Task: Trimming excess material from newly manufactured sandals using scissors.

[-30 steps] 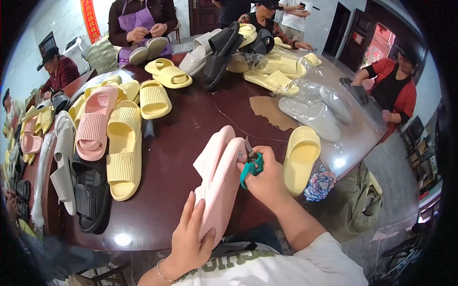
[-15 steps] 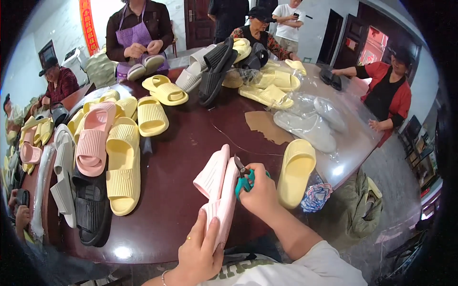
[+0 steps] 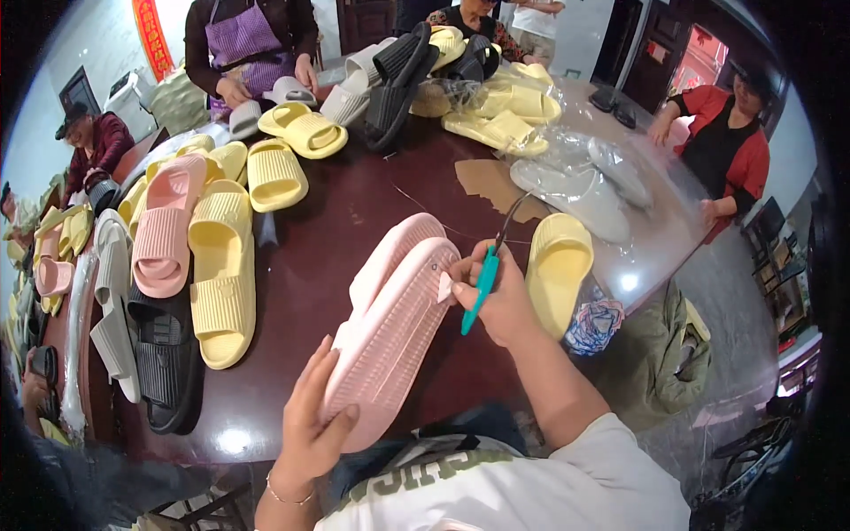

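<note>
A pair of pale pink slippers [image 3: 390, 341] is held tilted over the near side of the table, one against the other, with a ribbed sole facing me. My left hand [image 3: 308, 414] grips them by their lower end, thumb on the sole. At the sole's upper right edge, the fingertips of my right hand [image 3: 503, 296] pinch a small pale pink scrap [image 3: 444, 287]. That hand also holds scissors [image 3: 483, 290] with teal handles, their dark blades pointing up and away from the slippers. A small dark mark shows on the sole near the fingertips.
Yellow slippers [image 3: 223, 274], a pink pair [image 3: 166, 226] and black slippers [image 3: 162, 363] are stacked at left. One yellow slipper [image 3: 558, 265] lies right of my right hand, near bagged grey slippers [image 3: 571, 196] and brown cardboard [image 3: 496, 186]. Several people stand or sit around the table [image 3: 292, 345].
The pink slippers have turned so a sole faces me. The scissors' blades have swung away from the slippers' edge. Across the table, the person in red has let go of the dark slippers.
</note>
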